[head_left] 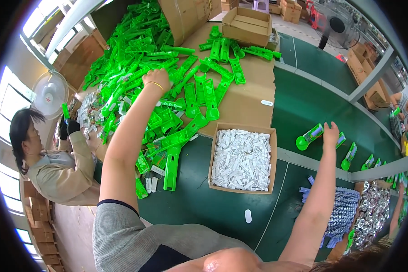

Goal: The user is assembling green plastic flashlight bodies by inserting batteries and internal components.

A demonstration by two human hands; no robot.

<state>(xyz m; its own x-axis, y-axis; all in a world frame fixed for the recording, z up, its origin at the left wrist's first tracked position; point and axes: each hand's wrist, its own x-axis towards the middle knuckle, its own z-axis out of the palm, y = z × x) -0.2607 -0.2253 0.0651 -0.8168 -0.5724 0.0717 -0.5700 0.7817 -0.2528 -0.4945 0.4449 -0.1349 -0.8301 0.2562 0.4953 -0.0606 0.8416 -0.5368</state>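
My left hand (pixel 157 80) reaches into the big heap of bright green plastic housings (pixel 143 50), its fingers curled down on a long green housing; the fingertips are partly hidden. On the right, my right hand (pixel 331 134) is over the green belt, fingers apart, just beside a green housing with a pale purple insert (pixel 310 137). Several similar assembled pieces (pixel 349 156) lie in a row along the belt. Between my arms stands an open cardboard box (pixel 210 170) full of small clear-white plastic parts (pixel 242 158).
At left a person (pixel 61 167) with dark gloves holds a green piece. Lilac parts (pixel 342 213) and shiny silver parts (pixel 371 215) are heaped at lower right. A metal rail (pixel 313 163) edges the belt. An open carton (pixel 247 25) stands at the back.
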